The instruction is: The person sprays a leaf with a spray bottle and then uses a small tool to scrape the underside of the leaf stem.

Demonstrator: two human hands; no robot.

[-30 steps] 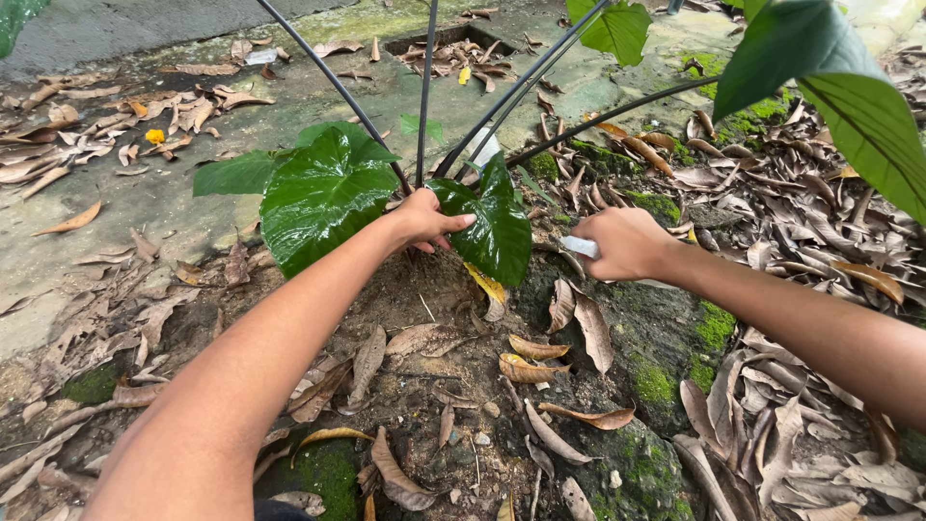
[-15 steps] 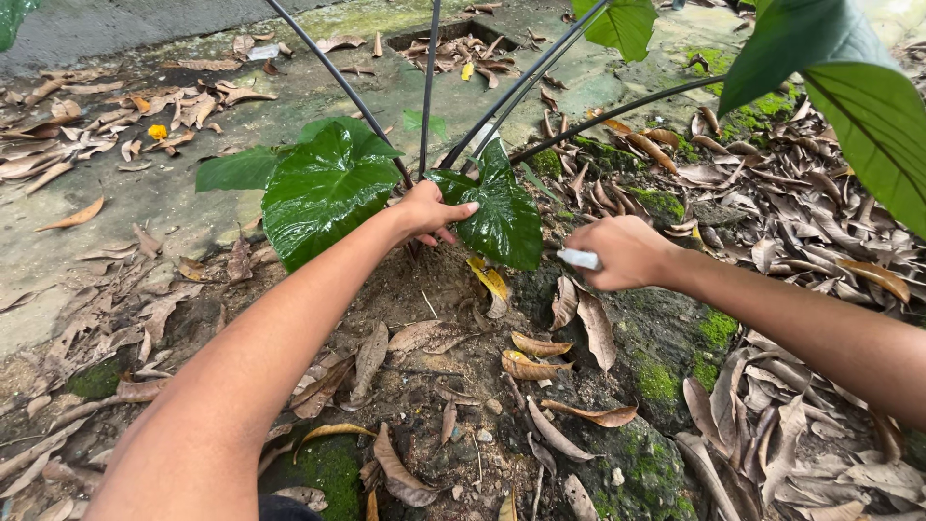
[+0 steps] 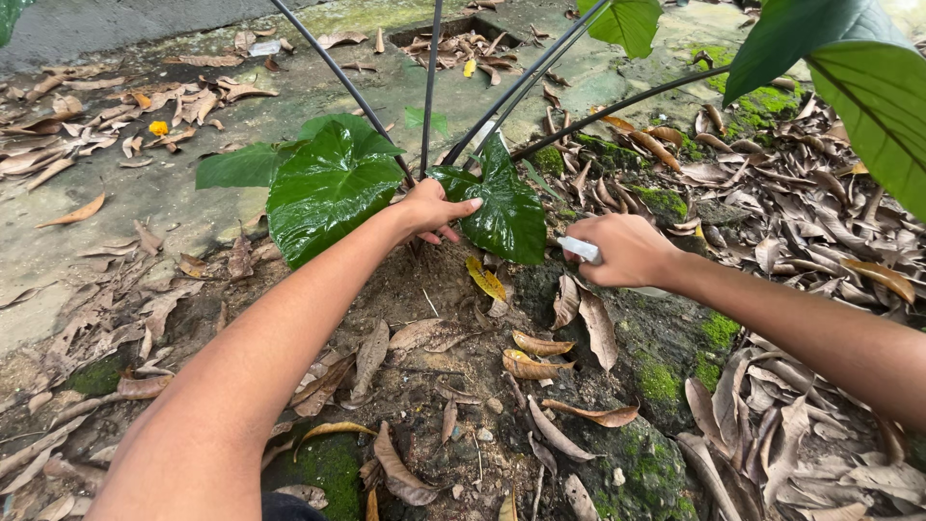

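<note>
The glossy green leaf [image 3: 502, 207] sits low at the base of the plant, right where the dark stems [image 3: 429, 87] come together, and your left hand [image 3: 431, 209] is on it, thumb stretched along its upper edge and fingers curled underneath. So that hand is loosely closed on the leaf, not clenched. Just left of it is a bigger shiny leaf [image 3: 328, 188], touching your wrist area or close to it.

Your right hand [image 3: 627, 251] is a closed fist around a small whitish tool [image 3: 579, 249]; only the pale end pokes out toward the leaf, so you can't tell what kind of tool it is. The tip is near the leaf's right edge but apart from it.

Below both hands there's bare soil [image 3: 424, 289] with dry brown leaves [image 3: 535, 342] and a yellow one [image 3: 487, 280], plus moss patches [image 3: 661, 381] on the right. Mossy concrete [image 3: 174, 193] runs behind.
</note>
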